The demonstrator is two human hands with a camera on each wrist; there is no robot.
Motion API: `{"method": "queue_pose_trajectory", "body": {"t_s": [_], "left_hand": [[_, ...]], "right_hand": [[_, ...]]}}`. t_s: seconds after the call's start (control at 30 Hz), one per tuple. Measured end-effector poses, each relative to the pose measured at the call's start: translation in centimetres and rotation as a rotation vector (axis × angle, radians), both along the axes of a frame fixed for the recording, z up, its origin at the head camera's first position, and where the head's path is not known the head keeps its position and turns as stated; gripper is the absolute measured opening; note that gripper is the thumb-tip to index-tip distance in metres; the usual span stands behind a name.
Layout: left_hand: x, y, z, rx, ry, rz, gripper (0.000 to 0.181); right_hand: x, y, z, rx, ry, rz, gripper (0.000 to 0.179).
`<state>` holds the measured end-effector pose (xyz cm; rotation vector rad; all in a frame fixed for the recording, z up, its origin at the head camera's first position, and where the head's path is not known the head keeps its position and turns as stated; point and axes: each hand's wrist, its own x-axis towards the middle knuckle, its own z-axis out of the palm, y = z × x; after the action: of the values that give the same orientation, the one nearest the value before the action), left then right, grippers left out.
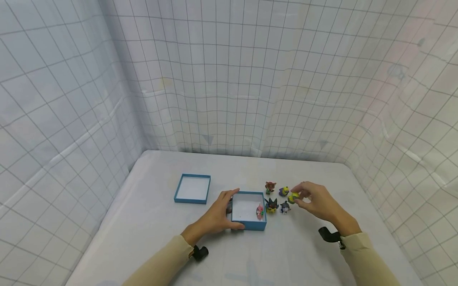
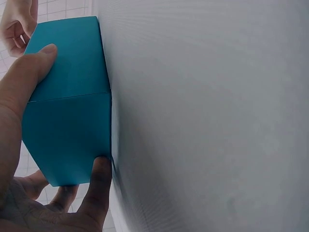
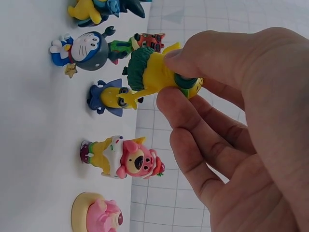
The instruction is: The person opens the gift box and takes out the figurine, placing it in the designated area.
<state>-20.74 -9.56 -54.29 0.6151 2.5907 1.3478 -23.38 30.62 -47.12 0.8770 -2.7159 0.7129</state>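
Observation:
In the head view my left hand (image 1: 216,216) grips the left end of an open blue box (image 1: 254,226), thumb on its front wall and fingers reaching to the far side. The left wrist view shows the thumb and a fingertip against the box's blue walls (image 2: 67,133). A pink figurine (image 1: 259,212) lies inside along the right wall. To the right of the box, my right hand (image 1: 318,201) pinches a yellow figurine (image 3: 157,70) with a green skirt between thumb and fingers. It is held above the table beside other figurines.
Right of the box stand a fox figurine (image 1: 270,187), a purple-and-yellow figurine (image 1: 284,191), a black-eared figurine (image 1: 272,205) and a grey cat figurine (image 1: 285,207). The right wrist view also shows a pink bear figurine (image 3: 137,159). A shallow blue-rimmed lid (image 1: 190,201) lies back left.

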Motion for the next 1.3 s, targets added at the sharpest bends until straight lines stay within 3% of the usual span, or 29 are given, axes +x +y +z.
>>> {"method": "queue_pose_trajectory", "body": {"t_s": [0.53, 0.8, 1.0, 1.3], "left_hand": [[0.1, -0.1, 0.0, 0.001, 0.001, -0.003, 0.124], [0.1, 0.0, 0.0, 0.014, -0.007, -0.002, 0.123], [0.1, 0.0, 0.0, 0.007, -0.007, 0.0, 0.124], [0.2, 0.0, 0.1, 0.015, -0.008, -0.01, 0.124]], "right_hand": [[0.1, 1.3, -0.9, -0.001, -0.054, -0.041, 0.031], [0.0, 2.0, -2.0, -0.025, -0.072, -0.024, 0.034], [0.0, 2.3, -2.5, -0.007, -0.11, -0.061, 0.033], [-0.1, 2.9, -3.2, 0.003, -0.106, -0.053, 0.03]]}}
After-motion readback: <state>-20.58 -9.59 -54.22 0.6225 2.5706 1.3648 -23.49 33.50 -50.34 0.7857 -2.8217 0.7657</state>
